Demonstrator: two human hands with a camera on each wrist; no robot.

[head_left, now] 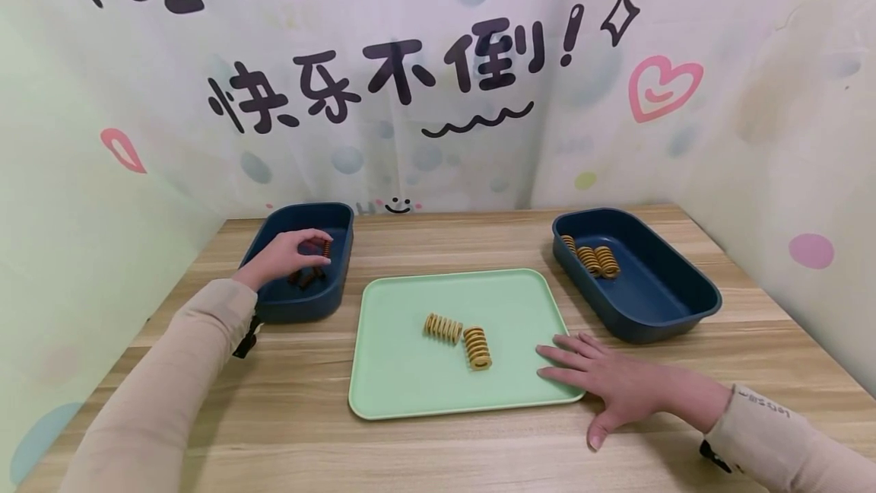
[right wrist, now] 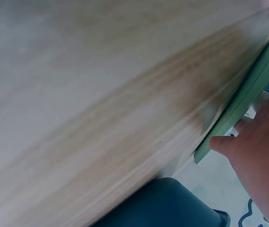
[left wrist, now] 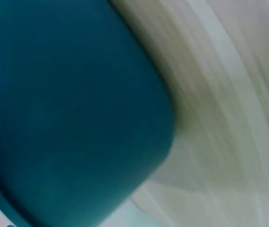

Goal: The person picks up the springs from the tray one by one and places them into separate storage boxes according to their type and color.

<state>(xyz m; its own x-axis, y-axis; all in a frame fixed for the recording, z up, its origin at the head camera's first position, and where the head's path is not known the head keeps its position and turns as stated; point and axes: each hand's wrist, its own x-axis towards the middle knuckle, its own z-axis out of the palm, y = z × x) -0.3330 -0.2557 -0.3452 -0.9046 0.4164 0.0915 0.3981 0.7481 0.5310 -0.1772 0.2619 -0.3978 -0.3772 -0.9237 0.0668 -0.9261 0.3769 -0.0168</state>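
Over the left blue bin [head_left: 333, 299], my left hand [head_left: 290, 253] pinches a small dark reddish-brown spring [head_left: 326, 249] between thumb and fingers. Several similar dark springs [head_left: 308, 278] lie on that bin's floor. My right hand [head_left: 619, 379] rests with spread, straight fingers on the right edge of a light green tray [head_left: 404, 379]. On the tray lie two yellow springs, one nearly sideways [head_left: 443, 328] and one pointing toward me [head_left: 477, 348]. The left wrist view is blurred and shows mostly the bin's outer wall [left wrist: 77, 104].
A second blue bin [head_left: 657, 280] stands at the right rear, with several yellow springs [head_left: 597, 259] at its left side. The wooden table [head_left: 287, 417] meets a printed cloth backdrop [head_left: 438, 166] at the back and sides.
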